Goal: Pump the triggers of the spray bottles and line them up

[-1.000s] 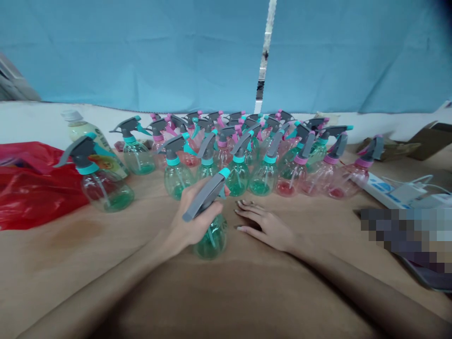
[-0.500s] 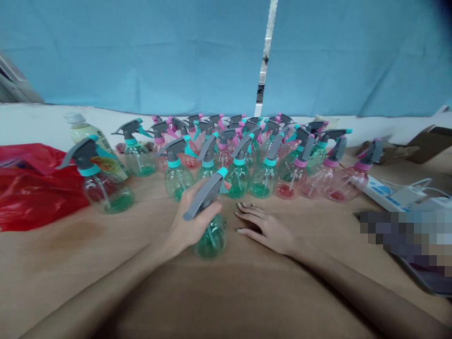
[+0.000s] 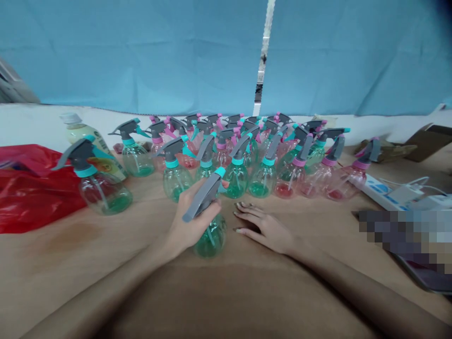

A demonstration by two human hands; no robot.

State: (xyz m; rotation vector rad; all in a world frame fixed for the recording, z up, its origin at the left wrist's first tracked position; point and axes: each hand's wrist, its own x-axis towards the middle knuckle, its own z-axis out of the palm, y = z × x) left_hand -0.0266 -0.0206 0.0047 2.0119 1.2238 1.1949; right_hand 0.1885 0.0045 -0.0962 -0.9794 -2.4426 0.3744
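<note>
My left hand (image 3: 189, 221) is wrapped round the neck of a green spray bottle (image 3: 210, 235) with a grey trigger head and teal nozzle. The bottle stands upright on the brown table (image 3: 70, 263). My right hand (image 3: 263, 226) lies flat on the table just to the bottle's right, fingers stretched out toward it, holding nothing. Behind both hands stands a dense group of several green and pink spray bottles (image 3: 247, 155).
A lone green spray bottle (image 3: 99, 183) and a yellowish capped bottle (image 3: 88, 141) stand at the left beside a red plastic bag (image 3: 31, 188). A white power strip (image 3: 388, 193) with cables lies at the right, cardboard (image 3: 423, 141) behind it. A blue curtain (image 3: 141, 52) hangs at the back.
</note>
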